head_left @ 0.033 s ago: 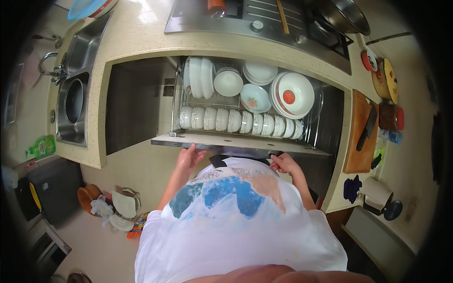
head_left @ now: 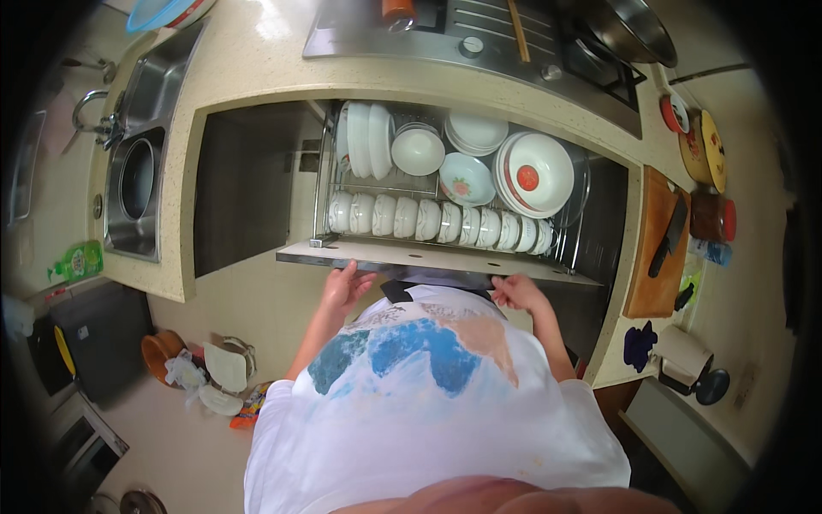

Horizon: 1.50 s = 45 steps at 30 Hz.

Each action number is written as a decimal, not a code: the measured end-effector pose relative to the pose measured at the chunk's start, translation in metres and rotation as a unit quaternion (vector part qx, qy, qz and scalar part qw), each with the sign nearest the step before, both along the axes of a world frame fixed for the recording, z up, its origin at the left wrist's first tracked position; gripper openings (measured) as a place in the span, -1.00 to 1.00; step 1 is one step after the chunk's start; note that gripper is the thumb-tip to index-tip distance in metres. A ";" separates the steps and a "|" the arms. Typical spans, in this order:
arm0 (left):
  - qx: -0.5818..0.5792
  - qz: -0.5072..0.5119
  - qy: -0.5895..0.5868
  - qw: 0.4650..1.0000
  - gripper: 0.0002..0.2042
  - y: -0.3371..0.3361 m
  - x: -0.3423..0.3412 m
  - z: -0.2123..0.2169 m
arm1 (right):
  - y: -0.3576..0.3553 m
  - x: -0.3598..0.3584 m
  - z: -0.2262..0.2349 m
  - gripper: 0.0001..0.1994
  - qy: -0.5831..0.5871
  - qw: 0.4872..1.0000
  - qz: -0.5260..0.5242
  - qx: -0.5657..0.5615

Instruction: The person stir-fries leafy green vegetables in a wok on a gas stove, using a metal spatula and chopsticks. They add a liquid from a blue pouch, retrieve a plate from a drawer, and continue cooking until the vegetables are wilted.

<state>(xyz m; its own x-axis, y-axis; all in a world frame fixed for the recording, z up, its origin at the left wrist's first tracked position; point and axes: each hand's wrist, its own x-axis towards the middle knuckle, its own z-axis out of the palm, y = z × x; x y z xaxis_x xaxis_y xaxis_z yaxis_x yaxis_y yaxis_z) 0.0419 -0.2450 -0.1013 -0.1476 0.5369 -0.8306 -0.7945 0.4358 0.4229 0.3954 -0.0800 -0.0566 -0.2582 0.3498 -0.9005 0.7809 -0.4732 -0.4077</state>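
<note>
A wide pull-out dish drawer stands open below the worktop. My left hand [head_left: 344,288] holds the left part of its dark drawer front [head_left: 428,273], thumb on the upper edge. My right hand [head_left: 518,293] grips the same front farther right, fingers bent at its edge; their undersides are hidden. Inside the wire rack [head_left: 324,184], a row of small white bowls [head_left: 427,219] stands on edge along the near side. Behind them are upright white plates [head_left: 378,141], a round white bowl [head_left: 418,152], a flowered bowl [head_left: 467,179] and large stacked bowls [head_left: 548,171].
A steel sink [head_left: 147,244] is at left, with a green bottle [head_left: 79,260] near it. The hob [head_left: 411,36] and a metal pan [head_left: 629,30] are at the back. On the right worktop, a knife [head_left: 667,236] lies on a wooden cutting board [head_left: 644,287]. Bags and pots sit on the floor at left.
The view has shifted very slightly. Both hands stay at the drawer front, and the dishes keep their places in the rack.
</note>
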 end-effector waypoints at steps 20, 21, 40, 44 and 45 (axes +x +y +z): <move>-0.048 0.207 0.427 0.879 -0.59 -0.022 0.008 -0.012 | 0.128 -0.335 -0.064 -0.26 0.110 0.815 0.272 0.499; -0.034 0.250 0.479 0.841 -0.59 -0.023 0.003 -0.012 | 0.125 -0.333 -0.068 -0.24 0.123 0.836 0.259 0.468; 0.046 0.019 0.648 0.760 -0.52 0.060 -0.003 0.009 | 0.128 -0.323 -0.076 -0.25 0.149 0.845 0.157 0.489; 0.025 -0.091 0.725 0.682 -0.51 0.035 0.000 0.006 | 0.130 -0.349 -0.069 -0.16 0.043 0.889 0.191 0.413; 0.021 -0.127 0.737 0.664 -0.50 0.033 0.000 0.005 | 0.130 -0.352 -0.068 -0.17 0.032 0.890 0.192 0.412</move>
<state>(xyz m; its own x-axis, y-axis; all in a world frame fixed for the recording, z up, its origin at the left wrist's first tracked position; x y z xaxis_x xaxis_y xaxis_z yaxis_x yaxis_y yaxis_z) 0.0424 -0.2121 -0.0963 -0.6833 0.7182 0.1319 0.5923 0.4395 0.6753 0.0438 0.0499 -0.1242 -0.5435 0.7596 -0.3572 0.7828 0.3049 -0.5425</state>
